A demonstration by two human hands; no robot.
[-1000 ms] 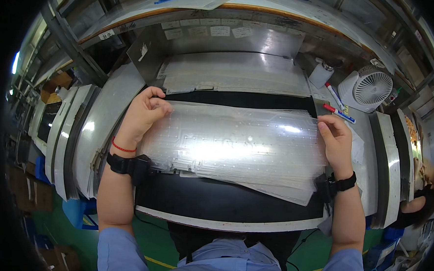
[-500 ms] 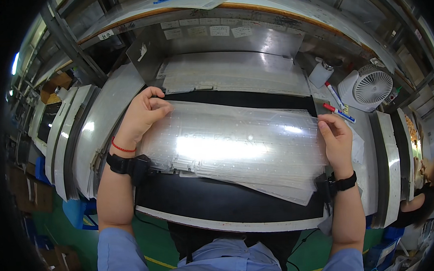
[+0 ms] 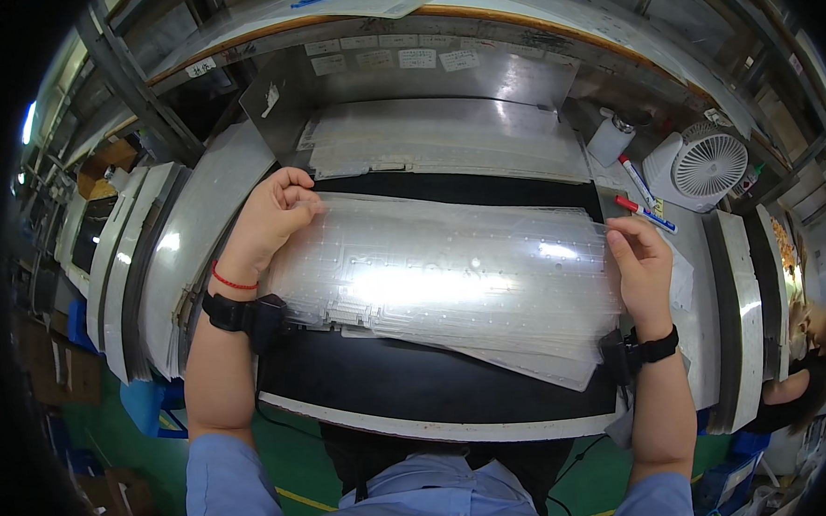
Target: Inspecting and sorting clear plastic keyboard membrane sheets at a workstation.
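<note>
A clear plastic sheet point(image 3: 449, 228) lies over a stack of similar thin sheets point(image 3: 540, 368) on the black mat point(image 3: 373, 377). Its far left corner is pinched between the thumb and fingers of my left hand point(image 3: 282, 213). At the far right corner, my right hand point(image 3: 639, 255) grips the same sheet, thumb on the near side. A bright glare covers the middle of the sheet, and small dots show across its surface. The sheets beneath are fanned unevenly toward me, with one corner sticking out at the front right.
A metal tray point(image 3: 444, 140) holding flat plates stands behind the mat. On the right are a white bottle point(image 3: 611, 143), markers point(image 3: 644, 214) and a small white fan point(image 3: 703, 168). Stacked panels point(image 3: 197, 241) flank the left, others point(image 3: 736, 320) the right. Another person point(image 3: 815, 358) is at far right.
My left fingers have closed slightly more at the sheet's corner. The glare on the sheet has shifted a little; my right hand stays almost in place.
</note>
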